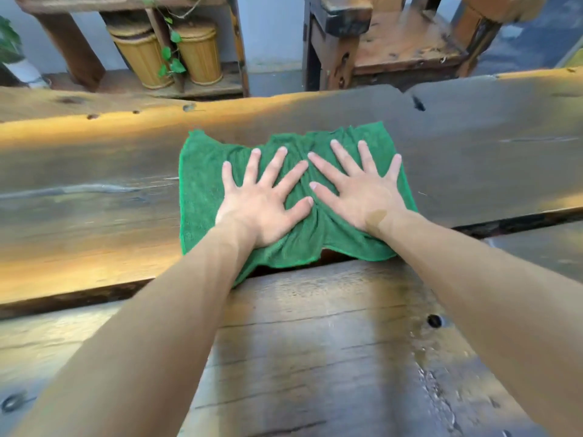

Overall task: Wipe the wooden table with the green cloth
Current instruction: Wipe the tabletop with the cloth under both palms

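On wooden table [473, 159], across gap between planks: green cloth [202, 197] spread, bunched at middle. Left hand [265, 209] and right hand [359, 197] press flat on cloth, fingers splayed straight, thumbs nearly touching.

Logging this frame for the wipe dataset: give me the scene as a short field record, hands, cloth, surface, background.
left hand: flat, fingers spread, pressing on the green cloth
right hand: flat, fingers spread, pressing on the same cloth beside the left
green cloth: spread out, bunched in folds between the hands, near edge over the gap between two planks
wooden table: dark rough planks, wet streaks and droplets visible
background: two woven baskets on a low shelf, a wooden chair beyond the far edge
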{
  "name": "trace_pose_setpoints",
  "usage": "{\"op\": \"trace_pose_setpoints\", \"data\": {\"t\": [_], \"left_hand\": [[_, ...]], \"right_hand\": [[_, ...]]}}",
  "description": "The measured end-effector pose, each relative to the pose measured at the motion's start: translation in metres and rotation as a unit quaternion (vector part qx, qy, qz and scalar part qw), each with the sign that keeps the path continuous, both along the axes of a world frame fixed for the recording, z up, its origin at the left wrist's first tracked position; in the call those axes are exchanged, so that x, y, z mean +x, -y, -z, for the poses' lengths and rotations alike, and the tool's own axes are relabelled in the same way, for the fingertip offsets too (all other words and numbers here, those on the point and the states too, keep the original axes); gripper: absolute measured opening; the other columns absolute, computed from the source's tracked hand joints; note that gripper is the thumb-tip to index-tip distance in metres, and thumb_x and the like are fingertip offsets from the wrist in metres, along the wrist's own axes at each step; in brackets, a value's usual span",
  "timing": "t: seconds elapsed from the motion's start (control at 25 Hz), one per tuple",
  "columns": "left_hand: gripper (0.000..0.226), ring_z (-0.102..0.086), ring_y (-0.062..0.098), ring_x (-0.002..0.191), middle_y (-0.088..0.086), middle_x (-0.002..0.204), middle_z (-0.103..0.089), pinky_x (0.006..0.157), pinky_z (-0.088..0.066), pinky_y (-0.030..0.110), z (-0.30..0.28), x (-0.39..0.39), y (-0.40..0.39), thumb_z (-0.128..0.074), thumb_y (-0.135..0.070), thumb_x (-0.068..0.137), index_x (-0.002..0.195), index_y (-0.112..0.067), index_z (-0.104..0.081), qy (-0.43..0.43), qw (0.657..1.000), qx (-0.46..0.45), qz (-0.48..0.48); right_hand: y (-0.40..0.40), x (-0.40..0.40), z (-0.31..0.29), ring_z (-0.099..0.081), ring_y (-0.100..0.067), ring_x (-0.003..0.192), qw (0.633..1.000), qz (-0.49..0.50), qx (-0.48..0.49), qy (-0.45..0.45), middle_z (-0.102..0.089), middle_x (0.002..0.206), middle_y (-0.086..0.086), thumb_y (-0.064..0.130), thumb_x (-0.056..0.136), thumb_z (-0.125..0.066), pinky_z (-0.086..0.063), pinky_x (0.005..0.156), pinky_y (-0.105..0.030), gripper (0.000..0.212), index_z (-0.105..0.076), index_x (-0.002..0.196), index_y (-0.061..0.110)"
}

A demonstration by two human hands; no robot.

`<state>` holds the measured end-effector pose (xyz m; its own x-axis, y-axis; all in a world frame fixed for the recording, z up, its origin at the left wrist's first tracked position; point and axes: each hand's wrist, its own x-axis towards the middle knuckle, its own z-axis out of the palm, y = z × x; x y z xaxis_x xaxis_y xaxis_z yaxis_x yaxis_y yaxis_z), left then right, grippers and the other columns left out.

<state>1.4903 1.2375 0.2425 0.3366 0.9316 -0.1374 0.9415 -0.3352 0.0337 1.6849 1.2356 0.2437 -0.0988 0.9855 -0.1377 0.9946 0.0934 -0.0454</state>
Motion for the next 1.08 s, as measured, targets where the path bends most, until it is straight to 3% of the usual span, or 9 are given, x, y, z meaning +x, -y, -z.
{"op": "trace_pose_setpoints", "data": {"t": [0.16, 0.28, 0.36, 0.44, 0.52, 0.84, 1.08], "left_hand": [[0.072, 0.02, 0.028, 0.154, -0.013, 0.166, 0.023, 0.116, 0.007, 0.069, 0.001, 0.0, 0.08, -0.008, -0.079, 0.09, 0.153, -0.052, 0.015, -0.009, 1.0, -0.01, 0.014], [0.074, 0.02, 0.03, 0.153, -0.013, 0.165, 0.024, 0.115, 0.009, 0.07, 0.002, -0.002, 0.151, -0.004, -0.08, 0.087, 0.152, -0.052, 0.018, -0.007, 0.999, -0.006, 0.032], [0.072, 0.006, 0.033, 0.155, -0.009, 0.168, 0.009, 0.114, -0.001, 0.074, 0.004, -0.004, 0.206, -0.01, -0.079, 0.092, 0.157, -0.051, 0.002, -0.002, 0.999, 0.011, 0.039], [0.071, -0.022, 0.036, 0.152, -0.004, 0.167, -0.019, 0.11, -0.02, 0.075, 0.005, -0.007, 0.257, -0.019, -0.076, 0.095, 0.158, -0.043, -0.024, 0.008, 0.999, 0.003, 0.041], [0.071, -0.031, 0.036, 0.149, -0.002, 0.165, -0.028, 0.107, -0.023, 0.072, 0.007, -0.011, 0.313, -0.024, -0.075, 0.095, 0.157, -0.039, -0.03, 0.001, 0.999, 0.008, 0.046], [0.073, -0.029, 0.036, 0.15, 0.001, 0.166, -0.027, 0.11, -0.021, 0.068, 0.003, -0.004, 0.513, -0.039, -0.069, 0.093, 0.157, -0.034, -0.033, 0.011, 1.0, 0.015, 0.012], [0.079, -0.029, 0.033, 0.149, 0.003, 0.162, -0.035, 0.108, -0.024, 0.067, -0.002, 0.007, 0.637, -0.052, -0.061, 0.081, 0.153, -0.03, -0.042, 0.037, 0.999, -0.032, -0.003]], "right_hand": [[0.081, 0.006, 0.004, 0.017, -0.028, 0.154, 1.0, -0.004, 0.001, 0.001, 0.018, 0.166, 0.016, 0.078, 0.084, 0.005, 0.007, 0.11, -0.077, 0.066, 0.015, 0.147, 0.064], [0.155, 0.01, 0.006, 0.018, -0.029, 0.154, 1.0, -0.011, 0.015, -0.005, 0.02, 0.165, 0.015, 0.078, 0.085, 0.004, 0.011, 0.11, -0.076, 0.066, 0.016, 0.148, 0.062], [0.207, 0.009, 0.009, 0.015, -0.03, 0.154, 0.999, -0.021, 0.022, -0.021, 0.018, 0.165, 0.013, 0.077, 0.091, 0.0, 0.011, 0.11, -0.075, 0.064, 0.01, 0.151, 0.06], [0.258, 0.007, 0.012, -0.001, -0.034, 0.155, 0.999, -0.038, 0.028, -0.024, 0.0, 0.168, 0.008, 0.075, 0.095, -0.007, 0.005, 0.11, -0.075, 0.064, -0.006, 0.155, 0.055], [0.312, 0.006, 0.01, -0.019, -0.037, 0.152, 0.998, -0.05, 0.015, -0.016, -0.018, 0.167, 0.003, 0.073, 0.097, -0.016, -0.004, 0.109, -0.075, 0.063, -0.019, 0.156, 0.049], [0.496, 0.004, 0.001, -0.023, -0.037, 0.151, 0.996, -0.092, 0.013, -0.01, -0.027, 0.165, -0.003, 0.065, 0.099, -0.029, -0.016, 0.11, -0.072, 0.061, -0.031, 0.156, 0.042], [0.617, 0.0, -0.006, -0.032, -0.036, 0.148, 0.997, -0.058, -0.029, -0.031, -0.035, 0.162, -0.003, 0.061, 0.091, -0.044, -0.024, 0.108, -0.07, 0.065, -0.041, 0.152, 0.04]]}}
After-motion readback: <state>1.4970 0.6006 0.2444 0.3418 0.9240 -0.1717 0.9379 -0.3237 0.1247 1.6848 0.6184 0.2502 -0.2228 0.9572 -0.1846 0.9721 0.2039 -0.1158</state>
